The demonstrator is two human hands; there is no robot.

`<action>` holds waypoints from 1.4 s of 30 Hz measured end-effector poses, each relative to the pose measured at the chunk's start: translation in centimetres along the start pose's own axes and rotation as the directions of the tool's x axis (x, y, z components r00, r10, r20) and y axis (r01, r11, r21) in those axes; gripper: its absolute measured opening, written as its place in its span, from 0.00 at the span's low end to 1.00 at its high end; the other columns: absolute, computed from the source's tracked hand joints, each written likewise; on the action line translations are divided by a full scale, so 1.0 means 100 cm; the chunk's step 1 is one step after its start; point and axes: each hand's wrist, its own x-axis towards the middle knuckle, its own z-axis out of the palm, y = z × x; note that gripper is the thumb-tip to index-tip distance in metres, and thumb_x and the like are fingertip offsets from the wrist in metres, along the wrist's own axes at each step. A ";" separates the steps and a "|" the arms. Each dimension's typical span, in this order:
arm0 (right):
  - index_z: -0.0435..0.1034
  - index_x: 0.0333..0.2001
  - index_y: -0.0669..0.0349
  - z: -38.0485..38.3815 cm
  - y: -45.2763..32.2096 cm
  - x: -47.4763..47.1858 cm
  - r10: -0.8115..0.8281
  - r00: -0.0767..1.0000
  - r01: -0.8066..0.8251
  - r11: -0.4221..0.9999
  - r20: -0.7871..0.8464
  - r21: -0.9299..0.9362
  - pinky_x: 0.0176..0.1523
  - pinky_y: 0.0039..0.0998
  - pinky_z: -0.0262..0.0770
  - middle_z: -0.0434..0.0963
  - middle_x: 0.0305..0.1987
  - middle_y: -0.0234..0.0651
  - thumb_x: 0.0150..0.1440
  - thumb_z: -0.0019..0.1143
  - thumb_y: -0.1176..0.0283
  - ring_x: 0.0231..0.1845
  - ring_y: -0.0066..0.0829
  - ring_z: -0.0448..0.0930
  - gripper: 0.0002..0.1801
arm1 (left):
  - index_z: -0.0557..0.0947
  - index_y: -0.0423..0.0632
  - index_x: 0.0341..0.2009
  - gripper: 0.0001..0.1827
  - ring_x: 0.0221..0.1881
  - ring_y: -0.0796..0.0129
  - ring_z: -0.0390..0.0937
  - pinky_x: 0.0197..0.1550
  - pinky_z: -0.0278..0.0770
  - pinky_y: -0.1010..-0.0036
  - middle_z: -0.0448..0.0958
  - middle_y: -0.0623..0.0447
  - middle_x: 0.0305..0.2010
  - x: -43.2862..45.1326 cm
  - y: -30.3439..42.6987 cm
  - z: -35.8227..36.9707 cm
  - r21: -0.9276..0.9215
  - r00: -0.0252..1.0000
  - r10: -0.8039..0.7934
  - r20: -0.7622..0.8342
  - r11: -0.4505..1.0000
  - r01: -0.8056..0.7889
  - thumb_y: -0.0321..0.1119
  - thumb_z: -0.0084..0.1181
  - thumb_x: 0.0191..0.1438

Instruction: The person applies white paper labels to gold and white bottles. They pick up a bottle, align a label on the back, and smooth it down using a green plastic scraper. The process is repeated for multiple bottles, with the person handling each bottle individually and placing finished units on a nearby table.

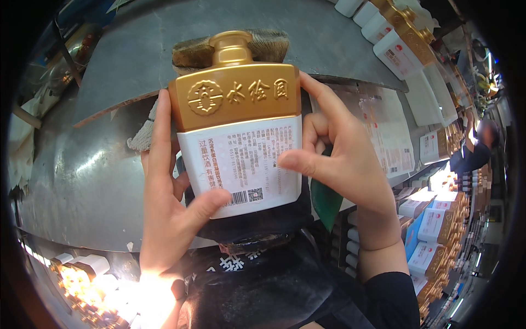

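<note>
A flat-shouldered liquor bottle [238, 103] is held up between my hands, its gold upper part embossed with characters and an emblem. On its white lower body sits a printed label [246, 164] with writing and codes. My left hand [168, 197] grips the left side, thumb across the lower left corner of the label. Along the right side lies my right hand [341, 152], its thumb pressed on the label's right part and its forefinger at the gold shoulder. Below that hand shows a dark green pointed piece [326, 201]. Behind my left fingers is a knitted glove [143, 136], partly hidden.
Beyond the bottle's neck, a worn brownish block [191, 53] lies on the grey metal table [123, 49]. A label sheet [390, 131] is at right. Gold-and-white bottles [398, 53] stand at upper right, others [431, 226] at lower right and lower left. A person [472, 152] is farther right.
</note>
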 end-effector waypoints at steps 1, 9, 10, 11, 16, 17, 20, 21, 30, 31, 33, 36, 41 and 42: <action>0.50 0.68 0.68 0.000 0.000 -0.002 -0.013 1.000 0.013 0.999 0.022 -0.034 0.30 0.15 0.58 0.65 0.20 0.21 0.44 0.71 0.73 0.23 0.11 0.64 0.50 | 0.44 0.50 0.72 0.58 0.63 0.54 0.65 0.58 0.74 0.64 0.57 0.40 0.66 -0.003 0.002 0.002 0.019 1.000 -0.030 -0.003 0.999 0.030 0.37 0.68 0.42; 0.48 0.69 0.65 0.006 0.000 -0.005 -0.023 1.000 0.020 0.986 -0.016 -0.166 0.30 0.15 0.58 0.64 0.19 0.23 0.40 0.75 0.71 0.22 0.13 0.62 0.56 | 0.40 0.53 0.72 0.63 0.61 0.51 0.68 0.59 0.74 0.61 0.60 0.39 0.66 -0.006 0.004 0.003 0.064 0.995 -0.100 -0.019 0.993 0.102 0.31 0.69 0.36; 0.48 0.69 0.65 0.006 0.000 -0.005 -0.024 1.000 0.021 0.986 -0.013 -0.167 0.29 0.15 0.58 0.64 0.19 0.23 0.39 0.75 0.71 0.22 0.13 0.62 0.57 | 0.40 0.52 0.72 0.63 0.62 0.51 0.68 0.59 0.74 0.61 0.59 0.39 0.66 -0.006 0.003 0.003 0.066 0.995 -0.096 -0.018 0.993 0.097 0.31 0.69 0.36; 0.48 0.69 0.65 0.006 0.000 -0.004 -0.033 0.999 0.031 0.985 -0.011 -0.171 0.29 0.15 0.57 0.64 0.19 0.23 0.39 0.75 0.71 0.22 0.13 0.62 0.57 | 0.40 0.52 0.72 0.63 0.62 0.51 0.68 0.59 0.74 0.61 0.59 0.39 0.66 -0.007 0.002 0.003 0.068 0.996 -0.092 -0.017 0.993 0.093 0.31 0.69 0.36; 0.47 0.69 0.66 0.005 0.002 -0.006 -0.064 0.998 0.058 0.979 -0.025 -0.196 0.28 0.16 0.57 0.63 0.19 0.23 0.39 0.75 0.70 0.22 0.13 0.62 0.57 | 0.42 0.54 0.72 0.63 0.64 0.52 0.63 0.57 0.75 0.60 0.56 0.42 0.67 -0.007 -0.001 0.002 0.034 0.997 -0.071 0.018 0.997 0.071 0.29 0.70 0.36; 0.48 0.69 0.66 0.004 0.002 -0.006 -0.050 0.999 0.046 0.981 -0.018 -0.191 0.28 0.16 0.57 0.63 0.19 0.23 0.40 0.75 0.71 0.22 0.12 0.62 0.56 | 0.42 0.54 0.72 0.64 0.65 0.53 0.61 0.56 0.76 0.60 0.54 0.43 0.67 -0.006 -0.002 0.002 0.017 0.998 -0.057 0.030 0.998 0.056 0.28 0.70 0.36; 0.49 0.68 0.67 0.001 0.000 -0.003 -0.007 1.000 0.008 0.994 0.003 -0.108 0.29 0.15 0.57 0.64 0.19 0.22 0.42 0.73 0.72 0.22 0.12 0.63 0.54 | 0.42 0.55 0.72 0.62 0.65 0.52 0.61 0.56 0.76 0.59 0.55 0.42 0.67 -0.007 -0.004 -0.002 -0.005 0.998 -0.051 0.041 0.999 0.051 0.27 0.69 0.38; 0.49 0.68 0.67 0.001 -0.002 -0.001 0.018 1.000 -0.017 0.999 0.005 -0.039 0.29 0.15 0.57 0.64 0.19 0.22 0.43 0.72 0.72 0.22 0.12 0.63 0.52 | 0.43 0.55 0.72 0.61 0.65 0.52 0.61 0.57 0.76 0.59 0.55 0.42 0.66 -0.007 -0.003 -0.003 -0.025 0.998 -0.060 0.033 0.998 0.061 0.27 0.68 0.38; 0.52 0.66 0.68 0.004 -0.002 -0.001 0.026 1.000 -0.027 0.996 -0.010 -0.083 0.30 0.13 0.58 0.66 0.21 0.22 0.45 0.70 0.74 0.23 0.10 0.65 0.47 | 0.42 0.57 0.72 0.61 0.65 0.52 0.60 0.58 0.75 0.59 0.56 0.41 0.64 -0.007 -0.003 -0.002 0.013 0.996 -0.087 0.022 0.996 0.087 0.27 0.67 0.39; 0.52 0.66 0.68 0.004 -0.001 -0.001 0.024 1.000 -0.025 0.996 -0.012 -0.087 0.30 0.13 0.57 0.66 0.21 0.22 0.45 0.70 0.74 0.24 0.10 0.65 0.47 | 0.41 0.57 0.72 0.61 0.65 0.53 0.60 0.58 0.75 0.59 0.56 0.41 0.64 -0.007 -0.003 -0.002 0.025 0.996 -0.089 0.026 0.996 0.088 0.27 0.67 0.39; 0.52 0.66 0.68 0.003 -0.002 0.000 0.032 0.999 -0.033 0.997 -0.006 -0.076 0.30 0.13 0.57 0.66 0.21 0.22 0.46 0.70 0.73 0.24 0.10 0.65 0.47 | 0.41 0.57 0.72 0.61 0.65 0.53 0.60 0.57 0.75 0.59 0.56 0.41 0.64 -0.006 -0.004 -0.004 0.014 0.995 -0.094 0.035 0.996 0.093 0.26 0.67 0.39; 0.52 0.66 0.69 0.001 -0.001 0.001 0.038 0.999 -0.038 0.999 0.007 0.005 0.30 0.13 0.57 0.67 0.22 0.22 0.46 0.69 0.73 0.24 0.10 0.65 0.47 | 0.40 0.54 0.72 0.62 0.65 0.53 0.62 0.58 0.74 0.60 0.56 0.41 0.66 -0.006 -0.003 -0.005 -0.028 0.994 -0.098 0.050 0.995 0.099 0.27 0.67 0.39; 0.51 0.67 0.69 0.003 -0.002 -0.001 0.025 1.000 -0.026 0.997 -0.016 -0.076 0.30 0.13 0.57 0.67 0.22 0.22 0.48 0.68 0.73 0.24 0.10 0.65 0.46 | 0.37 0.50 0.72 0.63 0.64 0.54 0.64 0.59 0.72 0.64 0.55 0.40 0.69 -0.005 0.001 0.001 -0.039 0.994 -0.101 0.038 0.994 0.103 0.30 0.67 0.38; 0.51 0.67 0.69 0.002 -0.001 0.000 0.015 1.000 -0.015 0.997 -0.012 -0.078 0.30 0.13 0.58 0.67 0.22 0.22 0.48 0.67 0.73 0.24 0.10 0.65 0.45 | 0.38 0.52 0.72 0.63 0.65 0.53 0.62 0.59 0.72 0.61 0.55 0.41 0.68 -0.005 0.000 0.000 -0.065 0.993 -0.103 0.052 0.992 0.106 0.29 0.68 0.38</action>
